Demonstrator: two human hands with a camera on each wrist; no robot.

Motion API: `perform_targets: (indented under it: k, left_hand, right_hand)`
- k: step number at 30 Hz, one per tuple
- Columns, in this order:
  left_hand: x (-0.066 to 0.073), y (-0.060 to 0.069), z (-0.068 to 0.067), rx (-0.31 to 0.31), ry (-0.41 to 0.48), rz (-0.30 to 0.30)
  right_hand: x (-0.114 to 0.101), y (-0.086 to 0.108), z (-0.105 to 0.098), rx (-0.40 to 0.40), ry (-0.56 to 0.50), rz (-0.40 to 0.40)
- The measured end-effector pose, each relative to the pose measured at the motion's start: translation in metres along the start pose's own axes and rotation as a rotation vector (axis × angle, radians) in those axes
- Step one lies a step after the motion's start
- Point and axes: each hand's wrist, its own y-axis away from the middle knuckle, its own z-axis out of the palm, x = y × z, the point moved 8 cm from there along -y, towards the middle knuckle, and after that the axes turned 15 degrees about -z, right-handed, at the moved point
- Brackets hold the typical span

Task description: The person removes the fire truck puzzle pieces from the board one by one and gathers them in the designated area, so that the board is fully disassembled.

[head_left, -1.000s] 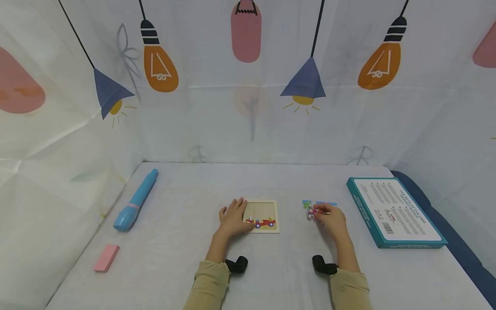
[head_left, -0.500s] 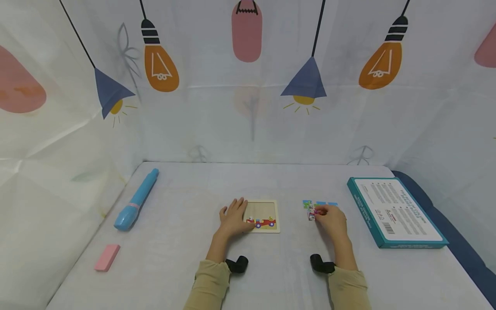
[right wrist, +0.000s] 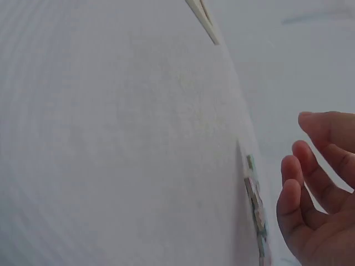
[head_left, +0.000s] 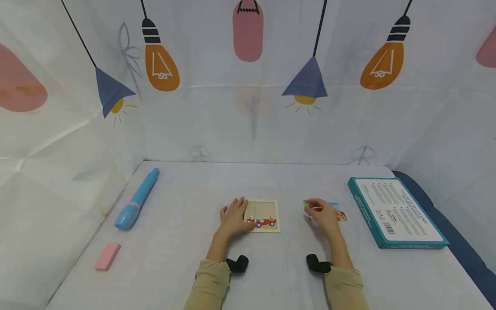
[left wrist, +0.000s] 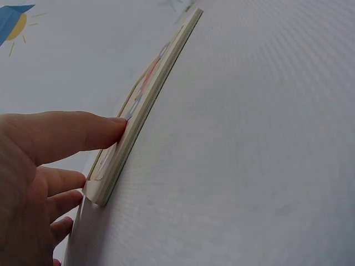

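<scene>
My left hand (head_left: 232,218) lies at the left side of a square wooden puzzle tray (head_left: 277,215), fingers straight. Its thumb presses on the tray's near rim, as the left wrist view also shows, while other fingertips meet the edge. Inside the tray's bottom row sits a red vehicle picture (head_left: 267,222). To the right, my right hand (head_left: 324,215) hovers over several small puzzle pieces (right wrist: 254,202), thumb and fingers apart with nothing between them. A red and yellow piece (head_left: 342,216) shows beside it, and a blue piece (head_left: 333,204) peeks out behind; others are partly hidden by the hand.
A teal and white box (head_left: 399,213) lies at the right of the white-covered table. On the left are a blue microphone-shaped object (head_left: 137,200) and a pink eraser-like block (head_left: 107,257). A patterned curtain (head_left: 217,120) hangs behind the table.
My right hand has moved a little left, its fingertips parting, and the red and yellow piece has come into sight at its right. The left hand and tray stay put.
</scene>
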Motion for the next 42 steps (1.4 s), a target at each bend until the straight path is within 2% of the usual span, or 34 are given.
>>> perform_targets:
  k: [4, 13, 21, 31, 35, 42]
  left_hand:
    - [0.001, 0.000, -0.001, -0.002, 0.002, -0.002]
    - [0.001, 0.001, -0.002, -0.003, 0.015, -0.002]
    - [0.000, 0.001, -0.001, -0.002, 0.014, 0.005]
    - [0.001, 0.001, 0.000, 0.009, -0.005, 0.005]
    - [0.002, 0.002, 0.000, 0.016, -0.015, 0.003]
    - [0.002, 0.001, 0.002, 0.046, -0.053, -0.002]
  right_hand:
    - [-0.002, -0.003, 0.013, -0.025, -0.072, 0.009]
    - [-0.015, -0.005, 0.034, -0.056, -0.133, 0.001]
    - [-0.020, -0.003, 0.047, -0.086, -0.113, 0.025]
    - [-0.034, -0.001, 0.067, -0.138, -0.096, -0.052]
    - [-0.038, 0.000, 0.076, -0.190, -0.085, -0.075]
    - [-0.045, 0.003, 0.091, -0.316, 0.019, -0.141]
